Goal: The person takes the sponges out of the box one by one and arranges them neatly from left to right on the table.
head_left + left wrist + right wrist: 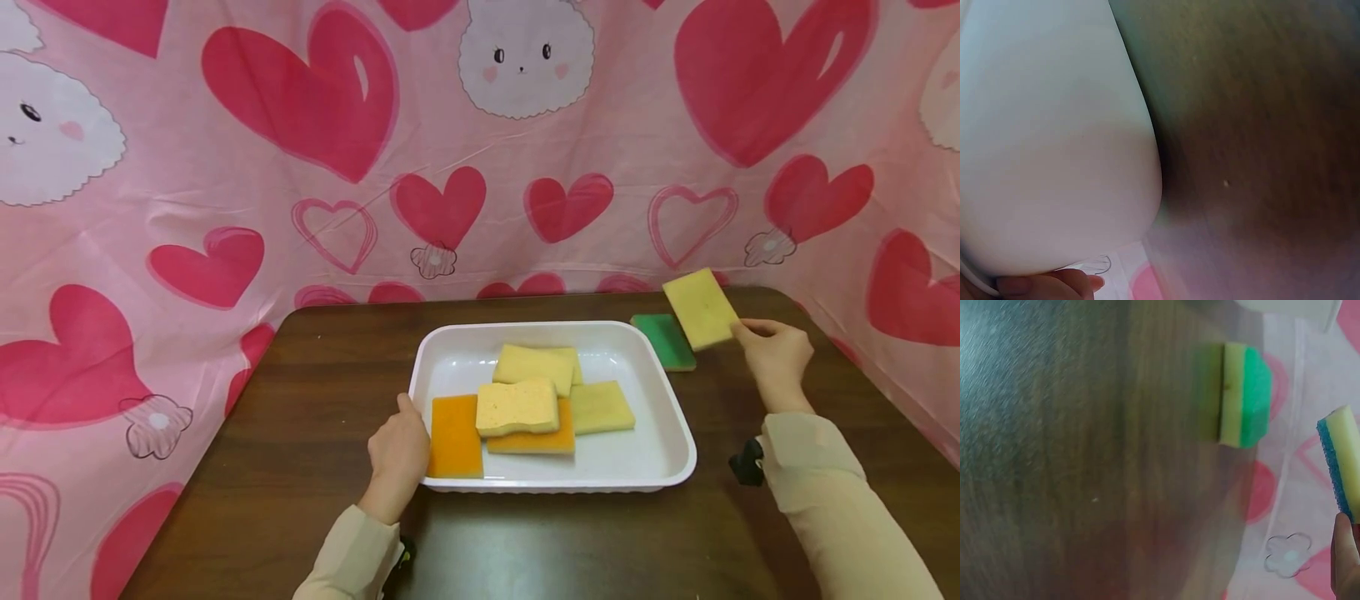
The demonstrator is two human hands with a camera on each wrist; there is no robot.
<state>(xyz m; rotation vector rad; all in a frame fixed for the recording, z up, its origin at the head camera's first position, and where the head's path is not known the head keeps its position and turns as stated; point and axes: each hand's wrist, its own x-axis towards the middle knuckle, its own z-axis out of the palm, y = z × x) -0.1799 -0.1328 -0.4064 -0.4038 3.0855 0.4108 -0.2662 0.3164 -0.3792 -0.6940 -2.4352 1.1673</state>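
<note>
My right hand (778, 354) pinches a yellow sponge (701, 308) by its lower right corner, raised above the table's far right. The right wrist view shows that sponge (1342, 465) has a blue scouring side. Just left of it, a sponge with a green scouring side (666, 342) lies green face up beside the tray. My left hand (399, 447) grips the left rim of a white tray (637, 473), its fingers curled at the edge in the left wrist view. Inside sit several sponges: yellow ones (603, 407), an orange-topped one (456, 437) near the left hand, and a wavy-edged yellow one (517, 407) on top.
The tray stands on a dark brown wooden table (337, 375). Behind and beside the table hangs a pink cloth (465, 275) with hearts and white cartoon faces. A small dark device (747, 462) is strapped at the right wrist.
</note>
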